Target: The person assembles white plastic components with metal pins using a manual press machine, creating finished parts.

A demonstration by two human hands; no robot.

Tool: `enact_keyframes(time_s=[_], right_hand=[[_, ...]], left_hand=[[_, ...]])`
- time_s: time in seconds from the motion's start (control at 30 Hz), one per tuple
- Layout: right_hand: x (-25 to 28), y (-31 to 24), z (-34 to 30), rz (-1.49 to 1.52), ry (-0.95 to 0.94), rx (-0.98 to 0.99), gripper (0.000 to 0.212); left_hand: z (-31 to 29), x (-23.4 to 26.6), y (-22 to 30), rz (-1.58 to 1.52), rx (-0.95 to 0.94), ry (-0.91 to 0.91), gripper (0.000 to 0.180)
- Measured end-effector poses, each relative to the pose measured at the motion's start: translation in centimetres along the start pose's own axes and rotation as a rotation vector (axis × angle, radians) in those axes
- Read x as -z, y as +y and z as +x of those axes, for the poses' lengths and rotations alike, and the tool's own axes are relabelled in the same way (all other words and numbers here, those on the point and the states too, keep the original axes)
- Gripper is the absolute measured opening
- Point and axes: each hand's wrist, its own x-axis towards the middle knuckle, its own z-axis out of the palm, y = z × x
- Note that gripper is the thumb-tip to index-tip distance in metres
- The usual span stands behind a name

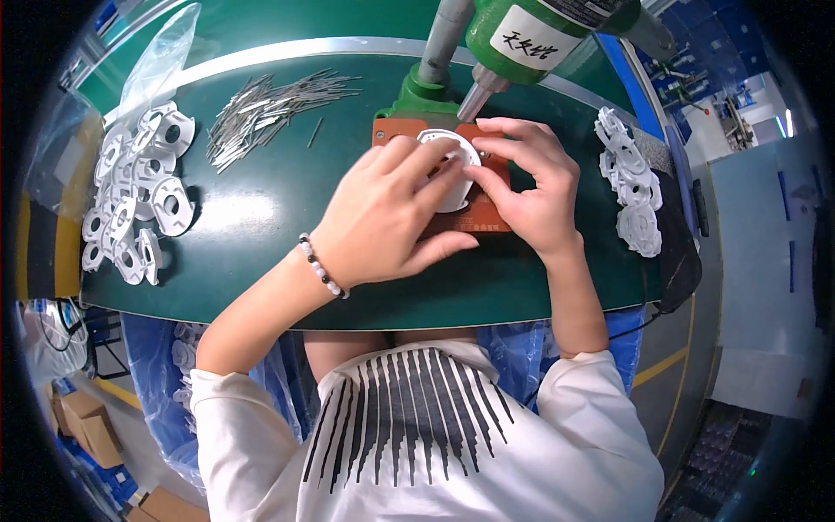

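Observation:
A round white plastic part [454, 200] sits on an orange-brown fixture block [487, 219] in front of me. My left hand [391, 204] reaches over it from the left, its fingertips on the part and its thumb stretched out apart, above the block's near edge. The left fingers hide much of the part's middle. At the part's right edge is my right hand [535, 178], thumb and forefinger closed around the rim. Just beyond the part, the metal tip [477, 97] of a green press [513, 43] points down, apart from both hands.
Loose thin metal pins [270, 109] lie at the far left of the green table [252, 252]. Similar white parts are heaped at the left edge [130, 191] and lined up at the right [631, 183]. A grey post [445, 43] rises behind the fixture. Blue plastic-lined bins [165, 391] stand below the table.

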Motion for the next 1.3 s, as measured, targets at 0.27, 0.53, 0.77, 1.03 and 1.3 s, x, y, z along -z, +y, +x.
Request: enact_keyframes(time_s=[0.27,0.53,0.77,1.03,1.3], right_hand=[[-0.5,1.2,0.0,0.134,-0.012,-0.061,0.013],[0.1,1.2,0.7,0.123,-0.167,-0.181,0.010],[0.0,1.8,0.6,0.182,-0.184,-0.256,0.009],[-0.3,2.6,0.6,0.522,-0.304,-0.392,0.008],[-0.1,2.7,0.7,0.207,-0.215,-0.060,0.013]], left_hand=[[-0.3,0.1,-0.5,-0.153,-0.084,-0.002,0.042],[-0.3,-0.2,-0.2,0.049,-0.077,0.044,0.029],[-0.4,-0.6,0.2,0.067,-0.090,0.102,0.024],[-0.4,-1.5,-0.3,-0.011,-0.061,0.188,0.026],[-0.2,-1.5,0.1,-0.075,-0.026,0.217,0.030]])
